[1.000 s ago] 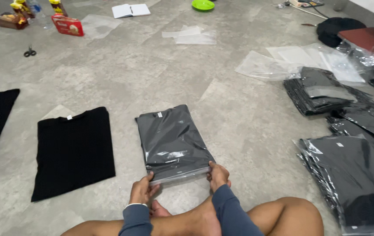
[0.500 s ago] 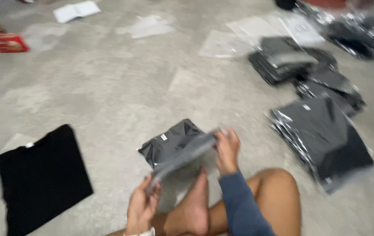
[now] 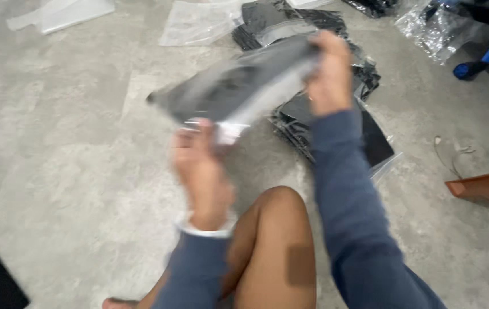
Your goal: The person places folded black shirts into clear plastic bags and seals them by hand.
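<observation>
A folded black shirt in a clear plastic bag (image 3: pixel 239 86) is held up in the air above the grey floor, blurred by motion. My left hand (image 3: pixel 199 166) grips its near lower edge. My right hand (image 3: pixel 330 71) grips its far right end. Both arms wear blue sleeves. My bare knee (image 3: pixel 276 240) is bent below the bag.
A pile of bagged black shirts (image 3: pixel 336 109) lies on the floor right behind the held one. Empty clear bags (image 3: pixel 199 23) lie at the top left. A blue-handled tool (image 3: pixel 476 66) is at the top right, an orange-brown edge (image 3: pixel 484 186) at the right.
Both hands lifted the bagged shirt off the floor and swung it right, toward the pile of bagged shirts. The view turned right too; the flat black shirt is nearly out of view.
</observation>
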